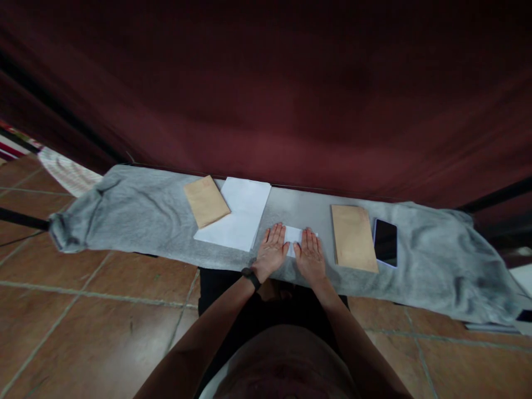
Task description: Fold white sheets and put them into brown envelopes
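A small piece of white paper (293, 235), apparently folded, lies on the grey cloth between my hands and partly beneath them. My left hand (271, 250) rests flat on its left side, fingers stretched out and pointing away from me. On the right side my right hand (310, 257) lies flat in the same way. Both palms hide much of the paper, so its full outline cannot be seen. To the left are white sheets (245, 216), with a brown envelope (206, 201) overlapping their left part.
Another stack of brown envelopes (354, 238) lies right of my hands, with a dark-screened phone (385, 242) beside it. A grey cloth (145, 216) covers the narrow bench. Behind it hangs a dark red curtain (282, 111); the floor (124, 321) is tiled.
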Demonstrator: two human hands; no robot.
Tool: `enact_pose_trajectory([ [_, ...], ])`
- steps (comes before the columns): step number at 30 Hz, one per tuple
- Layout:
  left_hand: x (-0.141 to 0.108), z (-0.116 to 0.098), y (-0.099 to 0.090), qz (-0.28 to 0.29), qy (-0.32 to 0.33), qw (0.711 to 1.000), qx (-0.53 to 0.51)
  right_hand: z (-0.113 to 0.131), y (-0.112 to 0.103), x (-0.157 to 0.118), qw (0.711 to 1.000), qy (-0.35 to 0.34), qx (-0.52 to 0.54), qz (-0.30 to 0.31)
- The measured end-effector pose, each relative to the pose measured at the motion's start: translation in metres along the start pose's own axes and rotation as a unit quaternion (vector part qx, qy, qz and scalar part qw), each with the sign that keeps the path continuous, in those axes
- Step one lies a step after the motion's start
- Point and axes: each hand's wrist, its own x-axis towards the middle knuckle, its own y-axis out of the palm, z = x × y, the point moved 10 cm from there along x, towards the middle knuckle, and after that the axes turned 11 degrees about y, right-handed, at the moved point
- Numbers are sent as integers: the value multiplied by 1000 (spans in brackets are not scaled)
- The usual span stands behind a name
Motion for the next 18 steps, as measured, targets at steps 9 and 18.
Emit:
enact_pose_trajectory([
  [9, -6, 9, -4, -14, -50, 999, 12, -26, -13, -10, 999, 27, -27, -25],
  [18, -19, -27, -14, -32, 39, 999, 6, -30, -17, -13, 998, 34, -25, -39],
])
